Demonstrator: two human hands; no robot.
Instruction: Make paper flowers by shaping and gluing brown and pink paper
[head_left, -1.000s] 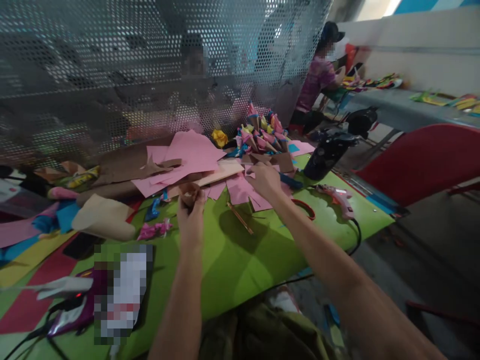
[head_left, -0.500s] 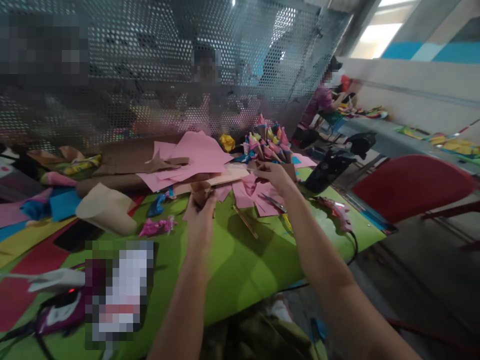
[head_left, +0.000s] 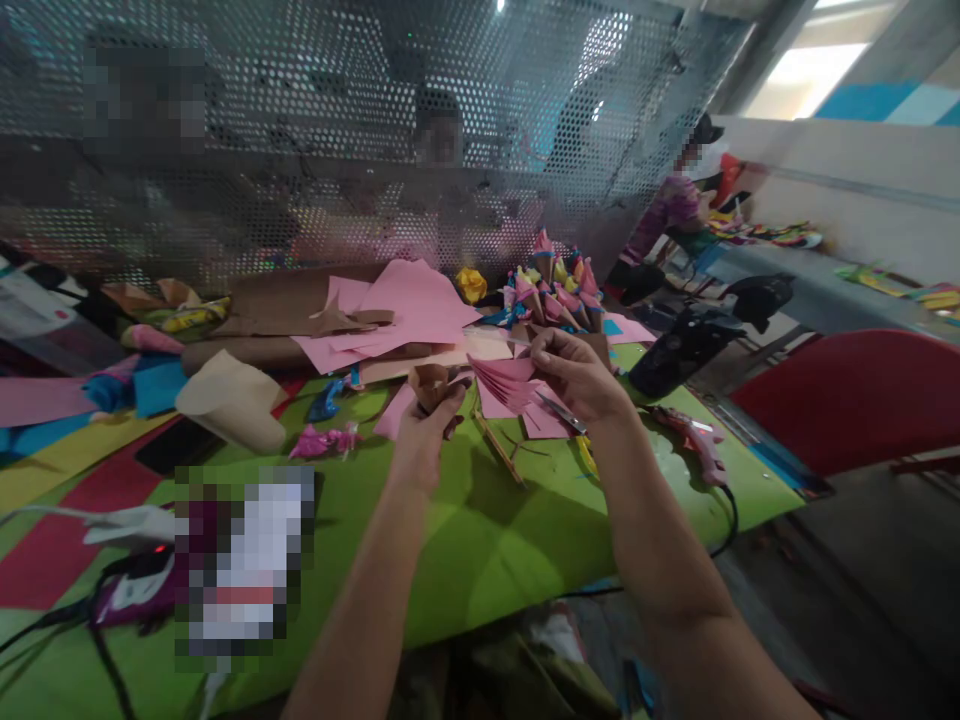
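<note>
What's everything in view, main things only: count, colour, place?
table: one, green, foreground
paper cone: one, brown, centre
fanned paper: count unclear, pink, centre
paper sheets: several, pink, table's back
decorated cones: many, multicoloured, back right
scissors: one, silver-bladed, centre right
glue gun: one, pink, right
paper roll: one, cream, left
chair: one, red, far right
perforated screen: one, grey, behind
co-worker: one, purple top, right background
left hand: one, around paper cone
right hand: one, by fanned paper
</note>
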